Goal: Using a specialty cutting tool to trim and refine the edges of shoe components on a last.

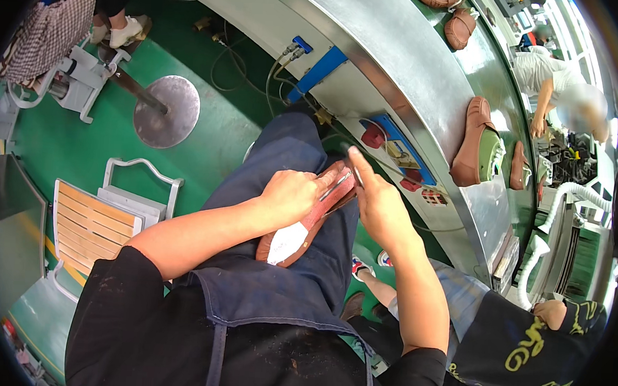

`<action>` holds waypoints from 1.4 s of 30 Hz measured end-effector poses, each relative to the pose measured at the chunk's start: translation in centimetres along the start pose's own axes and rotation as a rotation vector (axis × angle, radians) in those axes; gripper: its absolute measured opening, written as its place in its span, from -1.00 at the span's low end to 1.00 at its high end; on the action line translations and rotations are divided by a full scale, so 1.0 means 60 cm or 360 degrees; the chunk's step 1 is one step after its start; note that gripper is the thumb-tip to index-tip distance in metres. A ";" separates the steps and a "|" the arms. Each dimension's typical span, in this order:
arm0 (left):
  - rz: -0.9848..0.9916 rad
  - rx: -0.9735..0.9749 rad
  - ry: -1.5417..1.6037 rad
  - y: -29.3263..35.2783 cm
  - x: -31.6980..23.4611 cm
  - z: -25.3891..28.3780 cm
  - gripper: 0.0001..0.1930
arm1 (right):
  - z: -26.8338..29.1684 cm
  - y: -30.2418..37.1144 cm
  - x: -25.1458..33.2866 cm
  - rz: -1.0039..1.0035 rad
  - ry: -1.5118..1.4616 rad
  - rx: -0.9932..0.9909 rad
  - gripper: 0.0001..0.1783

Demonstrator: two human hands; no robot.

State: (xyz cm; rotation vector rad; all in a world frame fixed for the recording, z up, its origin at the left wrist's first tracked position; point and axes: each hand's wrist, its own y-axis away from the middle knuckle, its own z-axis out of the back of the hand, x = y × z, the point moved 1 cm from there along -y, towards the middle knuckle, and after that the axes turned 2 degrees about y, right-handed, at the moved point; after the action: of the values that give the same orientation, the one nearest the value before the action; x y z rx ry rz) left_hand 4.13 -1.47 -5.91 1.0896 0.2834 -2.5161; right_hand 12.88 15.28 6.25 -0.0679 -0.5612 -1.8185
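Note:
A brown leather shoe (314, 225) lies across my lap on the dark apron, with a white patch (287, 243) at its near end. My left hand (293, 196) is closed on the shoe's left side, fingers pressed along its reddish-brown surface. At the shoe's far right side, my right hand (378, 200) grips a slim tool with a dark end and a metallic part; its exact kind is blurred and partly covered by fingers. The index finger stretches along this tool. A thin silvery strip shows on the shoe between the hands.
A metal-edged workbench (399, 65) curves along the right, bearing a brown moccasin with green filling (478, 142) and other brown shoes (460, 28). A slatted chair (91, 220) stands left. A co-worker in a black top (525, 344) sits close at lower right. Cables hang under the bench.

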 end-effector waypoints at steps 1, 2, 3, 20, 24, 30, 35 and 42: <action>-0.0012 -0.0028 0.0001 0.000 -0.002 0.002 -0.45 | -0.006 0.000 0.004 -0.0001 0.0001 0.0003 -0.24; -0.0011 -0.0028 0.0004 0.000 -0.004 0.003 -0.45 | -0.013 0.001 0.009 0.0192 -0.0121 -0.0335 -0.25; -0.0008 -0.0017 0.0007 0.000 -0.007 0.006 -0.47 | -0.020 0.004 0.008 0.0385 -0.0244 -0.0673 -0.26; 0.0145 -0.0043 0.0161 0.090 -0.009 0.009 -0.46 | -0.043 0.031 0.033 0.0056 -0.0344 -0.0143 -0.19; 0.0030 -0.0219 0.0222 0.119 -0.006 -0.014 -0.39 | -0.095 0.055 0.032 0.0063 -0.0258 -0.0119 -0.20; 0.0333 -0.0370 0.0621 0.123 -0.011 -0.005 -0.26 | -0.082 0.064 0.062 0.0055 -0.0484 -0.0139 -0.24; 0.0324 -0.0365 0.0578 0.120 -0.004 -0.006 -0.39 | -0.086 0.076 0.053 0.0035 -0.0467 0.0023 -0.24; 0.0249 -0.0309 0.0316 0.102 -0.006 0.015 -0.60 | -0.060 0.099 0.068 -0.0353 -0.0958 0.0239 -0.60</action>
State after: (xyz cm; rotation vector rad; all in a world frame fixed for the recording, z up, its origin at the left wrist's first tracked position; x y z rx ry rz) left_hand 6.36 -7.20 -5.23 1.2321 0.4677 -2.1961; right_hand 17.82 8.91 6.39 -0.4779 -1.1637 -1.9602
